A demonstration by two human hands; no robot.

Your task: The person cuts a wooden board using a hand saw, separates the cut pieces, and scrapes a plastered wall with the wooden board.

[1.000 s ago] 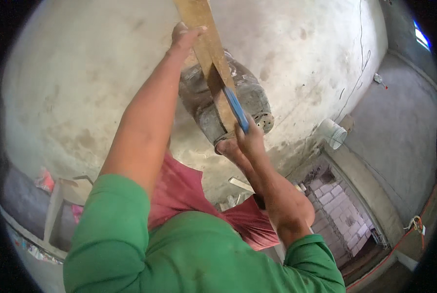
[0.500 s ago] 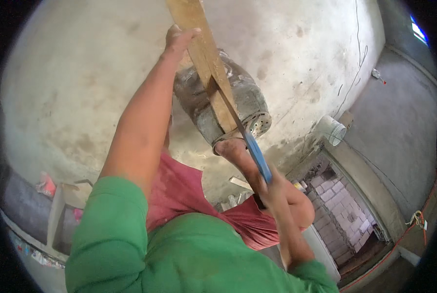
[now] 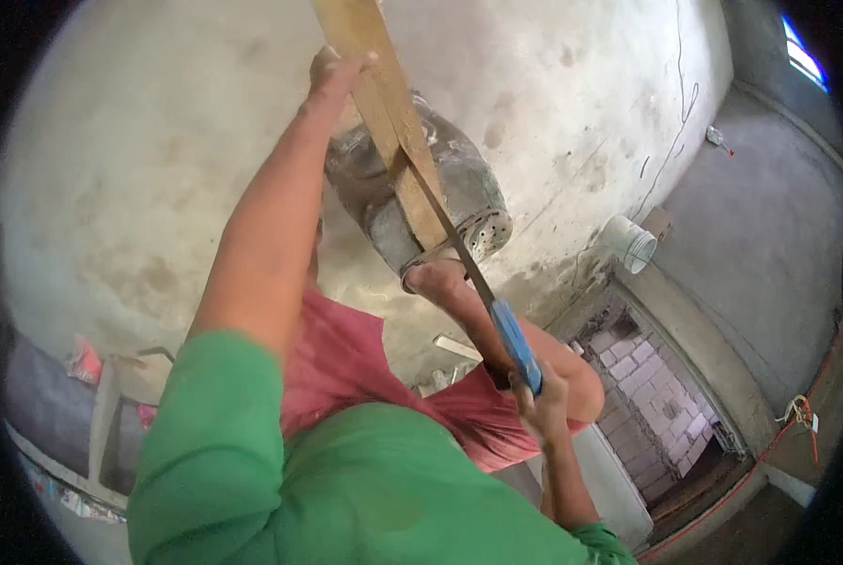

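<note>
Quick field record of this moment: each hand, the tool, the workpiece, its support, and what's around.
Left hand: pressed on the wooden plank, holding it down
Right hand: gripping the blue handle of the handsaw
Saw blade: lies along the plank's lower end, angled up from the handle
Support: plank rests across a dented metal drum lying on its side; a bare foot braces against it
Surroundings: white bucket on the concrete floor, brick-lined pit to the right
</note>
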